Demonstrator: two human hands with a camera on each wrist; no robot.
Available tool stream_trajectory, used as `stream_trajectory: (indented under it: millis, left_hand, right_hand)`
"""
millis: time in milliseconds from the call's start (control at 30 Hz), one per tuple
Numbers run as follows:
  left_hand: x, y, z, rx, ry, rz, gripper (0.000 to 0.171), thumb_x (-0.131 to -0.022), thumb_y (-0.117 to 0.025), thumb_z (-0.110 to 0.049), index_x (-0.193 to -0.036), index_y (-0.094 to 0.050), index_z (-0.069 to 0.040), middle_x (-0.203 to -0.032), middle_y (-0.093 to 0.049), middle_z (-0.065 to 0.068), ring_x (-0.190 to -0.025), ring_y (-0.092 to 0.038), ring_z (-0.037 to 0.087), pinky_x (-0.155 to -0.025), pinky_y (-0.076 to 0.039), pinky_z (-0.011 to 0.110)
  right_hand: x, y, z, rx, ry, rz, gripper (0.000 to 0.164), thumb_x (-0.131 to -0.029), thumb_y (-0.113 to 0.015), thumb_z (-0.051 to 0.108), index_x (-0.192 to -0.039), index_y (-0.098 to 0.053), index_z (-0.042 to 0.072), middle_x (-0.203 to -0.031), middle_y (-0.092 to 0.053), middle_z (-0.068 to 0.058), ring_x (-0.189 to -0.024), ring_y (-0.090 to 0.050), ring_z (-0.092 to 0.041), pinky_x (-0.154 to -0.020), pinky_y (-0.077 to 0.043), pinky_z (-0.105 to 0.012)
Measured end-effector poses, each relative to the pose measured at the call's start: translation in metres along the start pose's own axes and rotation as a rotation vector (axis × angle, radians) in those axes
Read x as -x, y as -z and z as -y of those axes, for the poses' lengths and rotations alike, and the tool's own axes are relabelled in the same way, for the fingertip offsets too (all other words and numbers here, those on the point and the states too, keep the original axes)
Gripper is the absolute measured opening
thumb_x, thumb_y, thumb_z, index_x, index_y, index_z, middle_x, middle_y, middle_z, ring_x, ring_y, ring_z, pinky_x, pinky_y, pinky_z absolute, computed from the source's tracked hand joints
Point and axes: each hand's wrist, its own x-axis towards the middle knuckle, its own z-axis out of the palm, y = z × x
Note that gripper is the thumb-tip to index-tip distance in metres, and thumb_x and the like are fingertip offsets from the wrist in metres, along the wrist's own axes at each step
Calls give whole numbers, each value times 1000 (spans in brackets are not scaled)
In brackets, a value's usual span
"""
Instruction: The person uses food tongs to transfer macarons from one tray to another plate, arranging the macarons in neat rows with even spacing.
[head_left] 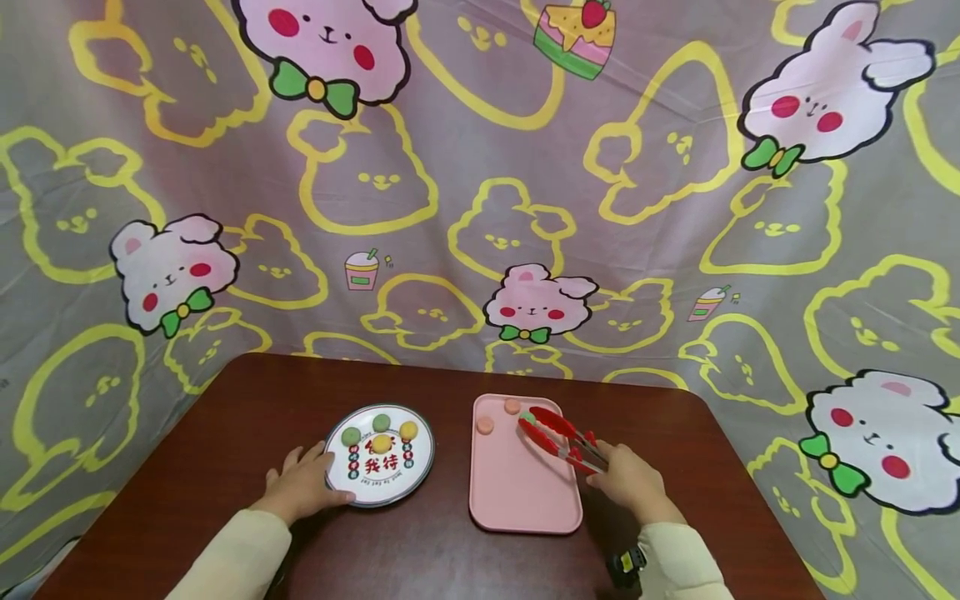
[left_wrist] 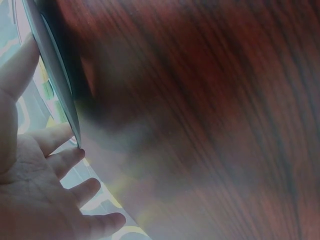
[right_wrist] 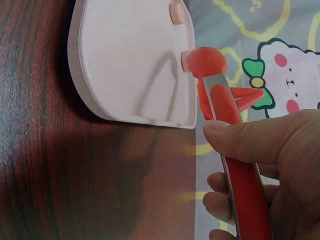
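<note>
Right grip [head_left: 633, 479]: curled round red-and-metal tongs [head_left: 542, 437]; a slackened squeeze could drop their load.
Green round macaron [head_left: 528, 417]: between the tong tips, far end of the pink rectangular tray [head_left: 521, 496]; overpressing might crack it.
Left grip [head_left: 300, 483]: spread, touching the white round plate [head_left: 420, 471]; a nudge could skid it.

A person's left grip [head_left: 300, 482] spreads well to the left of the pink tray [head_left: 521, 500], thumb held apart from outstretched fingers, while the right grip [head_left: 628, 479], just to the tray's right, curls in a hold, thumb extended. Sleeved, the left forearm [head_left: 236, 557] and right forearm [head_left: 678, 560] angle inward toward the tray's sides.
</note>
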Motion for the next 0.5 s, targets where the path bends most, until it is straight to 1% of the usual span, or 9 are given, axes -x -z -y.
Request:
stream_trajectory:
  millis: [333, 500]
  left_hand:
    - [0, 1, -2, 3, -18, -13, 91, -69, -81, -51, -132, -51, 7, -146, -33, 32, -132, -19, 56, -97, -16, 76]
    - [2, 2, -2, 9, -13, -8, 91, -69, -81, -50, -132, -51, 7, -146, -33, 32, -132, -19, 56, -97, -16, 76]
  right_hand:
    - [6, 2, 4, 8, 24, -31, 61, -78, -78, 23, -131, -57, 2, -102, -64, -17, -88, -63, -30, -67, -49, -57]
    - [6, 3, 7, 20, 30, -44, 62, -77, -79, 23, -131, -57, 2, -100, -63, -16, -85, -62, -29, -66, -49, -56]
